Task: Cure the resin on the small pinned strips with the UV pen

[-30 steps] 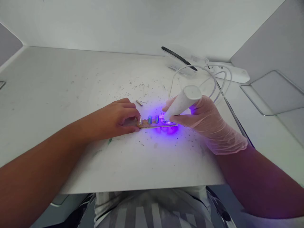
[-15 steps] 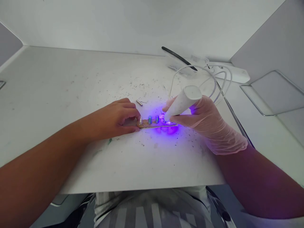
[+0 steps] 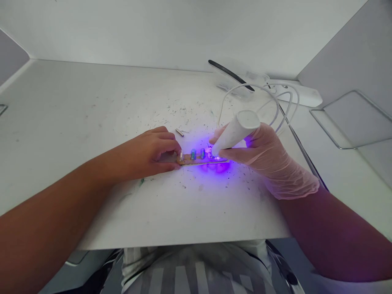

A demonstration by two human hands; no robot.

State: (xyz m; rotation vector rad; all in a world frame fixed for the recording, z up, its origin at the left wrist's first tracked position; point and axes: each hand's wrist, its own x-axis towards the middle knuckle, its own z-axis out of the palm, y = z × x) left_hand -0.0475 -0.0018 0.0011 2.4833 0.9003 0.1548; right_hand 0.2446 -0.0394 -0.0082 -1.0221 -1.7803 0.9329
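Observation:
Between finger and thumb, my bare left hand (image 3: 162, 152) grips the left end of a narrow strip (image 3: 188, 161) lying on the white table. Along the strip stand several small shiny nail tips (image 3: 193, 154), some blue-green, the leftmost clear or silvery. My right hand (image 3: 260, 149), in a thin pale glove, is closed around a white handheld UV lamp (image 3: 234, 132). The lamp is tilted, its lower end right over the strip's right part. Purple light spreads over the strip and the table there; the tips under the lamp are partly hidden by it and by my fingers.
A small metal cylinder (image 3: 179, 132) lies behind the strip. White cable (image 3: 225, 100) loops behind the lamp. A black nail file (image 3: 231, 74), clear plastic packets (image 3: 241, 93) and a white device (image 3: 301, 94) lie at the back right. Dark crumbs dot the table (image 3: 122, 222).

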